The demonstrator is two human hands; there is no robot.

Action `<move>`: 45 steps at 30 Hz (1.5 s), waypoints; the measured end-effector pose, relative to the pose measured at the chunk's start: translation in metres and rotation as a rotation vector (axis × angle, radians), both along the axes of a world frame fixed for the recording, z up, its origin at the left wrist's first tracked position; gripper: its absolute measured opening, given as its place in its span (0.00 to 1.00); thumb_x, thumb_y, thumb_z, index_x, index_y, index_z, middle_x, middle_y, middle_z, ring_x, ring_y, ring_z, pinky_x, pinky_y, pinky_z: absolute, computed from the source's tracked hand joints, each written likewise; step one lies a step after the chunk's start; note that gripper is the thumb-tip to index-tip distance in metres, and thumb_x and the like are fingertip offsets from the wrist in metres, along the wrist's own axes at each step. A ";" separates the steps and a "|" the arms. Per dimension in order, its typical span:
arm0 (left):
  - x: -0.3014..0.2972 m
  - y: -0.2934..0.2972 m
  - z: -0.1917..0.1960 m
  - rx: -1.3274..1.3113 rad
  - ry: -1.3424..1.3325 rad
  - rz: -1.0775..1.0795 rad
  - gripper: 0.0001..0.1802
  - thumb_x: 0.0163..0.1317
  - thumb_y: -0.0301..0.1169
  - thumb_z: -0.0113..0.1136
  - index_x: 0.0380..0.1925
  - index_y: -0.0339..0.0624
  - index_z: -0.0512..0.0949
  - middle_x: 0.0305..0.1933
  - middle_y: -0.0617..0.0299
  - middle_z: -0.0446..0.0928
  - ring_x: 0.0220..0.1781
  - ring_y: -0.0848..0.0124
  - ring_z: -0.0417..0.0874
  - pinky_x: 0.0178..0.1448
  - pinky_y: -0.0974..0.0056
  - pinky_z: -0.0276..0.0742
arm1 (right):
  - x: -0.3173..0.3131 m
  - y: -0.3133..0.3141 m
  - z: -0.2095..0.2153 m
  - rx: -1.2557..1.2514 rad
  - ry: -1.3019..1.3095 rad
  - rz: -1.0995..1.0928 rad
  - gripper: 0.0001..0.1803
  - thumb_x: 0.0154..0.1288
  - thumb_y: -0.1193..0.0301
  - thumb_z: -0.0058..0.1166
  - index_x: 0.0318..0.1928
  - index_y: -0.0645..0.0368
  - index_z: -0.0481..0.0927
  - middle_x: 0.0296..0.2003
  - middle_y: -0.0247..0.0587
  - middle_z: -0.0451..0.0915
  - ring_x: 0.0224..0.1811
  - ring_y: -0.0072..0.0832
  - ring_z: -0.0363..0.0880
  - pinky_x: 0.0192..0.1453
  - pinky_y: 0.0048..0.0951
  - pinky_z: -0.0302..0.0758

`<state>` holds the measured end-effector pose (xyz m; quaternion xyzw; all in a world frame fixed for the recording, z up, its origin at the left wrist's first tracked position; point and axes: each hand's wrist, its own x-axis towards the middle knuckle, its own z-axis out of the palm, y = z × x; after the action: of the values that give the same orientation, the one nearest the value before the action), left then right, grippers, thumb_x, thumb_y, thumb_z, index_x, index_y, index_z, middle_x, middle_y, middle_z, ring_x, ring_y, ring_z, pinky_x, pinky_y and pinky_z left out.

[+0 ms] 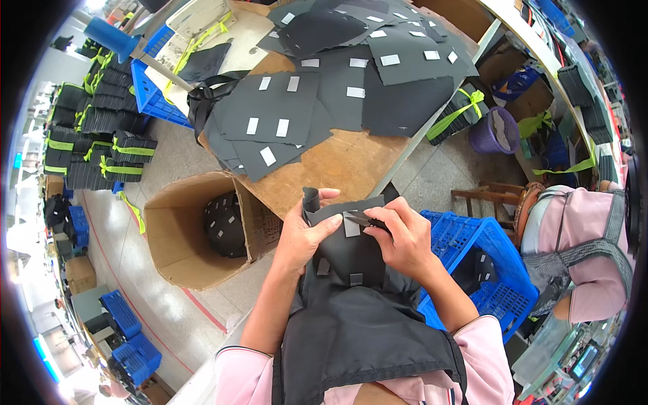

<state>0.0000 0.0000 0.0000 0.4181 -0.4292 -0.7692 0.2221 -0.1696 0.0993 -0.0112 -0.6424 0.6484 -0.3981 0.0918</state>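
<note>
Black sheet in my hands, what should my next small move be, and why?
Perhaps ease the pointed tool gently along the white patch: your right hand holds its tip over the patch's upper part, while your left hand grips the black sheet by its left side.

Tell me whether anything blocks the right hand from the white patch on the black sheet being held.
Nothing visible does. The right hand holds a small dark pointed tool with its tip at the white patch; the left hand grips the black sheet to the patch's left.
</note>
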 end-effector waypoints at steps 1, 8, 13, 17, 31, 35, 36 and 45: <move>0.000 -0.002 0.000 0.000 -0.011 -0.008 0.26 0.52 0.27 0.65 0.53 0.39 0.70 0.39 0.64 0.74 0.41 0.75 0.76 0.45 0.70 0.72 | 0.000 -0.002 -0.001 -0.042 0.034 0.016 0.17 0.44 0.74 0.64 0.39 0.57 0.78 0.29 0.36 0.74 0.26 0.33 0.75 0.28 0.30 0.72; -0.002 0.002 0.005 0.043 -0.006 0.034 0.25 0.52 0.24 0.64 0.52 0.39 0.71 0.37 0.65 0.75 0.39 0.77 0.76 0.45 0.71 0.72 | 0.001 -0.002 0.001 -0.096 -0.018 -0.018 0.15 0.45 0.76 0.64 0.37 0.58 0.77 0.27 0.38 0.72 0.25 0.35 0.74 0.27 0.30 0.71; 0.002 -0.007 0.002 0.030 -0.033 0.322 0.23 0.53 0.23 0.64 0.50 0.41 0.73 0.42 0.62 0.76 0.43 0.74 0.77 0.49 0.69 0.73 | -0.002 0.012 -0.014 0.055 -0.573 -0.251 0.17 0.48 0.79 0.62 0.41 0.59 0.76 0.28 0.34 0.69 0.26 0.24 0.70 0.31 0.23 0.68; -0.004 -0.016 -0.005 -0.006 0.123 0.601 0.23 0.55 0.23 0.63 0.52 0.39 0.70 0.46 0.61 0.76 0.45 0.73 0.77 0.52 0.68 0.72 | 0.007 0.040 -0.031 0.539 -1.663 -0.119 0.24 0.59 0.71 0.57 0.55 0.61 0.67 0.21 0.22 0.59 0.16 0.12 0.54 0.19 0.17 0.54; -0.006 -0.024 0.061 -1.421 -0.573 -0.393 0.41 0.50 0.45 0.68 0.60 0.36 0.64 0.60 0.51 0.69 0.66 0.62 0.65 0.66 0.57 0.58 | -0.032 -0.042 0.024 0.346 -0.376 0.331 0.07 0.51 0.76 0.59 0.31 0.65 0.77 0.26 0.41 0.72 0.28 0.27 0.72 0.32 0.28 0.65; -0.004 -0.016 0.005 -0.207 -0.070 -0.107 0.16 0.54 0.31 0.66 0.40 0.33 0.78 0.35 0.63 0.81 0.34 0.74 0.80 0.40 0.71 0.74 | -0.009 -0.044 0.014 0.180 -0.492 0.094 0.10 0.51 0.75 0.61 0.35 0.63 0.77 0.28 0.41 0.73 0.24 0.32 0.71 0.29 0.28 0.68; 0.001 -0.009 0.000 -0.083 -0.017 -0.015 0.15 0.56 0.31 0.66 0.40 0.33 0.78 0.37 0.63 0.80 0.36 0.76 0.78 0.42 0.71 0.74 | 0.000 -0.037 0.016 0.048 -0.403 -0.070 0.13 0.51 0.75 0.61 0.39 0.61 0.76 0.30 0.40 0.73 0.23 0.31 0.71 0.28 0.27 0.69; -0.009 0.007 0.009 0.036 0.057 0.103 0.12 0.55 0.28 0.66 0.38 0.34 0.78 0.35 0.63 0.79 0.35 0.78 0.78 0.39 0.72 0.74 | 0.008 -0.016 0.008 -0.080 -0.114 -0.116 0.17 0.47 0.76 0.64 0.40 0.58 0.77 0.30 0.39 0.72 0.21 0.31 0.72 0.25 0.28 0.70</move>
<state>-0.0085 0.0073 0.0094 0.4216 -0.3866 -0.7760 0.2659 -0.1618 0.0834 -0.0035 -0.5830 0.6619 -0.4643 0.0798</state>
